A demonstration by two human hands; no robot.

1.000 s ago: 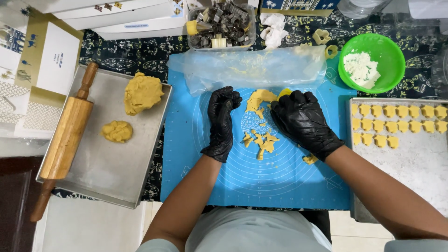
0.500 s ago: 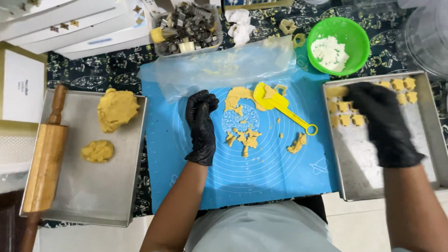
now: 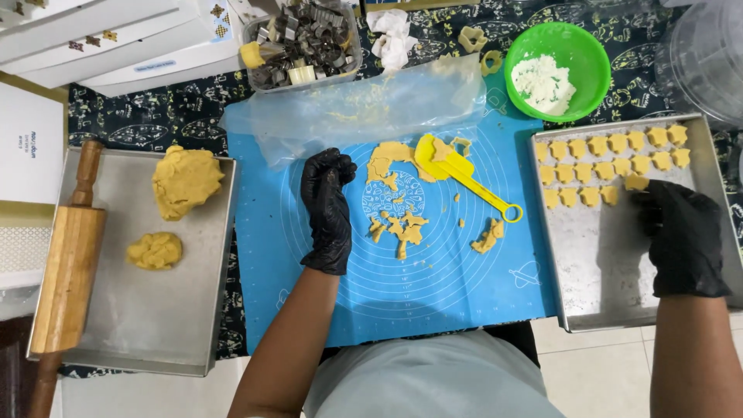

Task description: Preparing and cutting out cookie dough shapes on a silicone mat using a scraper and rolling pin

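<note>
Two-and-a-bit rows of cut dough shapes [image 3: 611, 166] already on right tray [image 3: 619, 294], right hand [image 3: 681, 236] pinching newest piece [image 3: 636, 183], left hand [image 3: 326, 209] loosely curled, empty, beside leftover dough scraps [image 3: 398, 224] on blue mat [image 3: 433, 286]; dough lumps [image 3: 184, 182] on left tray [image 3: 139, 325] still unrolled.

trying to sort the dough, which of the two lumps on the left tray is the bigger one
The bigger dough lump lies at the tray's far end, beside the rolling pin's handle. The smaller lump sits nearer the person.

The right hand [image 3: 681, 236] covers its own fingertips, so whether its grip holds a dough piece cannot be told. The rolling pin [image 3: 68, 263] runs off the frame at 7 o'clock. A clear container [image 3: 708, 54] is cut off at 2 o'clock.
</note>
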